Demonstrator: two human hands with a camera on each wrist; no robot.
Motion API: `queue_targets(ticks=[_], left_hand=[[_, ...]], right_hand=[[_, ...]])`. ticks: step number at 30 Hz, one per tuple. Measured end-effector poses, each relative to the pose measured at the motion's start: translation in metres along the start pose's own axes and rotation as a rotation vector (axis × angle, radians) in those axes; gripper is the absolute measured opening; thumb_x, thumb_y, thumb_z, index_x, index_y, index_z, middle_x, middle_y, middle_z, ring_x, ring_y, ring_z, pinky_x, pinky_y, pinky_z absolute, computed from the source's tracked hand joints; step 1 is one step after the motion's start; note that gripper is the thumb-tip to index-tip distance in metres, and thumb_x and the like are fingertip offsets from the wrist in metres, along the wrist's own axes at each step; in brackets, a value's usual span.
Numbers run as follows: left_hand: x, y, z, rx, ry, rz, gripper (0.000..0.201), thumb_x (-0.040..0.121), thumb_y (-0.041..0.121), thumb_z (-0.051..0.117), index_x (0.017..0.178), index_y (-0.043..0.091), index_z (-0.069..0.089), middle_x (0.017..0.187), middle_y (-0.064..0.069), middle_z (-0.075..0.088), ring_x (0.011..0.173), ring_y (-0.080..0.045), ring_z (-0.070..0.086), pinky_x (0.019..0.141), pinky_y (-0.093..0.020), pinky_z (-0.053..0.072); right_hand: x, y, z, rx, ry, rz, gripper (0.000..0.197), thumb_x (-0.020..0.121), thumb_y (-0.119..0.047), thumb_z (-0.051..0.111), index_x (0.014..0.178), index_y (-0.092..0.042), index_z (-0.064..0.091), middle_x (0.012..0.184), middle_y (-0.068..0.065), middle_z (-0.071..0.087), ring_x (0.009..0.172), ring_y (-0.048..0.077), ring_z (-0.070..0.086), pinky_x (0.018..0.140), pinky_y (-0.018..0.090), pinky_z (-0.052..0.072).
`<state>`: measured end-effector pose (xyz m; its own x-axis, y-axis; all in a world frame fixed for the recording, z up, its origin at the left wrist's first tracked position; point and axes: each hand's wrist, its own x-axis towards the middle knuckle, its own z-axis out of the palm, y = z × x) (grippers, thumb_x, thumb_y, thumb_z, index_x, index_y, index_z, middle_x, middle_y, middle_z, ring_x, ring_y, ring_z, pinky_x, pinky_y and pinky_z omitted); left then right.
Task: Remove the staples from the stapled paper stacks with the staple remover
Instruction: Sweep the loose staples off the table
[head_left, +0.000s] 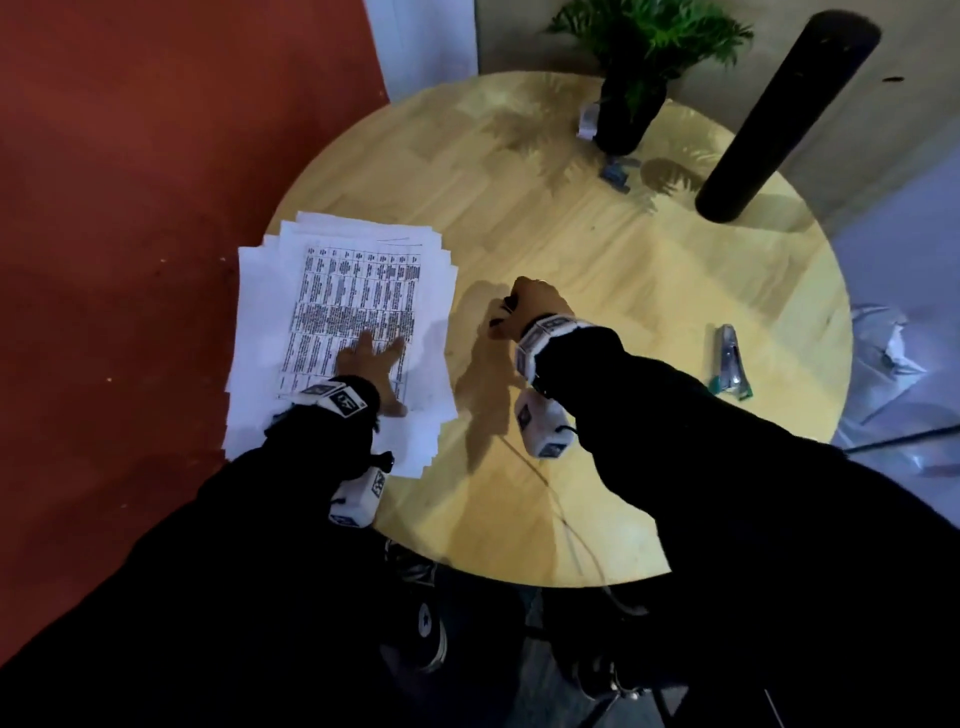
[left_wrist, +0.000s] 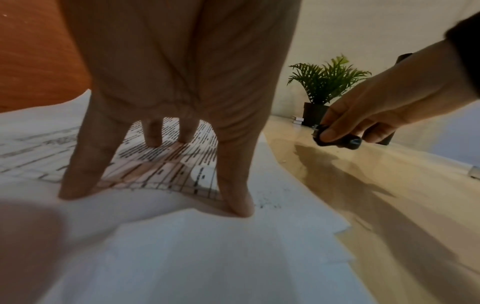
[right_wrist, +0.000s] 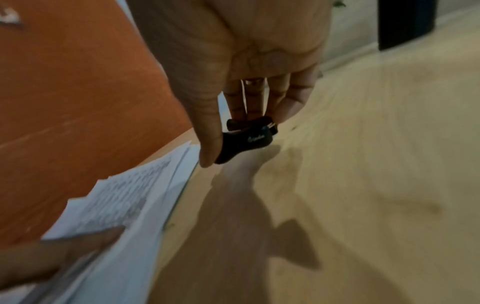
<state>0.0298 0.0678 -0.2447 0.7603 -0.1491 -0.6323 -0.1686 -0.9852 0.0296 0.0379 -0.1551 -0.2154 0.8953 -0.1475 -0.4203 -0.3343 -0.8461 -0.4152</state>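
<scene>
A fanned pile of white paper stacks (head_left: 343, 332) lies at the left edge of the round wooden table (head_left: 649, 322); the top sheet carries a printed table. My left hand (head_left: 374, 364) presses flat on it with spread straight fingers (left_wrist: 85, 164). My right hand (head_left: 524, 309) hovers just right of the pile and pinches a small black staple remover (right_wrist: 244, 139) between thumb and fingers (left_wrist: 337, 137). The remover is off the paper, a little above the bare wood. No staple is discernible on the sheets.
A stapler (head_left: 730, 364) lies near the table's right edge. A potted plant (head_left: 631, 78) in a black pot stands at the far side, with small clips (head_left: 618, 171) in front and a black post (head_left: 779, 119) to its right. Crumpled paper (head_left: 888, 353) lies off the table.
</scene>
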Motion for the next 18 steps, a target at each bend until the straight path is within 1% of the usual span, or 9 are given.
queue_targets(ticks=[2, 4, 6, 8, 11, 13, 15, 17, 18], left_hand=[[0.000, -0.001, 0.001, 0.007, 0.012, 0.003, 0.106, 0.075, 0.038, 0.077, 0.151, 0.028, 0.004, 0.157, -0.020, -0.009, 0.143, -0.043, 0.003, 0.117, -0.045, 0.015], [-0.001, 0.000, 0.001, -0.021, 0.012, -0.010, 0.105, 0.075, 0.036, 0.077, 0.151, 0.029, 0.005, 0.157, -0.017, -0.010, 0.144, -0.043, 0.001, 0.118, -0.045, 0.014], [-0.003, 0.002, 0.002, -0.044, 0.017, -0.016, 0.104, 0.075, 0.033, 0.078, 0.151, 0.030, 0.007, 0.158, -0.015, -0.010, 0.144, -0.042, 0.000, 0.118, -0.046, 0.014], [-0.006, 0.003, 0.001, -0.052, 0.015, -0.023, 0.103, 0.075, 0.032, 0.078, 0.151, 0.030, 0.008, 0.158, -0.014, -0.008, 0.144, -0.042, 0.001, 0.118, -0.046, 0.015], [-0.014, 0.005, -0.011, -0.055, -0.016, -0.035, 0.104, 0.075, 0.028, 0.079, 0.151, 0.030, 0.008, 0.158, -0.013, -0.009, 0.143, -0.043, 0.003, 0.114, -0.047, 0.025], [-0.025, 0.015, -0.017, -0.082, 0.000, -0.095, 0.103, 0.078, 0.020, 0.076, 0.151, 0.028, 0.004, 0.157, -0.013, -0.016, 0.144, -0.040, -0.001, 0.109, -0.051, 0.032], [-0.043, 0.037, -0.017, -0.078, 0.122, -0.115, 0.099, 0.081, 0.014, 0.072, 0.151, 0.028, 0.003, 0.156, -0.010, -0.022, 0.145, -0.035, -0.005, 0.107, -0.058, 0.027], [-0.066, 0.072, -0.008, -0.029, 0.251, -0.010, 0.094, 0.083, 0.015, 0.069, 0.150, 0.028, 0.006, 0.157, -0.008, -0.021, 0.145, -0.031, -0.003, 0.104, -0.060, 0.025], [-0.079, 0.093, -0.001, -0.019, 0.279, 0.062, 0.090, 0.083, 0.018, 0.069, 0.150, 0.027, 0.009, 0.157, -0.008, -0.018, 0.144, -0.031, -0.001, 0.104, -0.058, 0.026]], right_hand=[[0.013, -0.006, 0.010, 0.022, 0.033, 0.021, 0.041, 0.076, -0.027, 0.071, 0.107, -0.006, 0.053, 0.117, 0.013, 0.057, 0.106, 0.029, 0.055, 0.071, 0.029, 0.039], [0.017, -0.005, 0.018, 0.009, 0.036, 0.043, 0.041, 0.080, -0.025, 0.069, 0.110, -0.006, 0.049, 0.120, 0.014, 0.053, 0.107, 0.031, 0.053, 0.074, 0.031, 0.039], [0.014, -0.002, 0.021, 0.069, 0.040, 0.067, 0.054, 0.079, -0.022, 0.071, 0.121, -0.005, 0.041, 0.126, 0.016, 0.043, 0.110, 0.034, 0.051, 0.077, 0.034, 0.042], [0.002, 0.003, 0.012, 0.267, 0.130, 0.064, 0.071, 0.075, -0.022, 0.076, 0.130, -0.005, 0.036, 0.133, 0.018, 0.035, 0.113, 0.033, 0.050, 0.080, 0.037, 0.043], [-0.024, 0.032, -0.020, 0.707, 0.440, 0.039, 0.064, 0.076, -0.021, 0.076, 0.128, -0.003, 0.044, 0.124, 0.014, 0.045, 0.100, 0.027, 0.055, 0.076, 0.030, 0.046], [-0.055, 0.069, -0.046, 0.990, 0.656, 0.091, 0.042, 0.077, -0.020, 0.073, 0.113, -0.011, 0.052, 0.107, 0.006, 0.052, 0.083, 0.020, 0.055, 0.064, 0.026, 0.048], [-0.096, 0.115, -0.072, 1.245, 0.872, 0.189, 0.021, 0.080, -0.015, 0.066, 0.091, -0.021, 0.049, 0.091, 0.002, 0.055, 0.067, 0.013, 0.053, 0.048, 0.020, 0.042], [-0.148, 0.167, -0.086, 1.412, 1.069, 0.357, 0.019, 0.089, -0.007, 0.053, 0.078, -0.020, 0.042, 0.075, -0.002, 0.052, 0.054, 0.007, 0.048, 0.043, 0.016, 0.032], [-0.172, 0.192, -0.085, 1.465, 1.110, 0.446, 0.022, 0.092, -0.007, 0.047, 0.075, -0.019, 0.039, 0.070, -0.003, 0.048, 0.051, 0.006, 0.045, 0.040, 0.015, 0.029]])
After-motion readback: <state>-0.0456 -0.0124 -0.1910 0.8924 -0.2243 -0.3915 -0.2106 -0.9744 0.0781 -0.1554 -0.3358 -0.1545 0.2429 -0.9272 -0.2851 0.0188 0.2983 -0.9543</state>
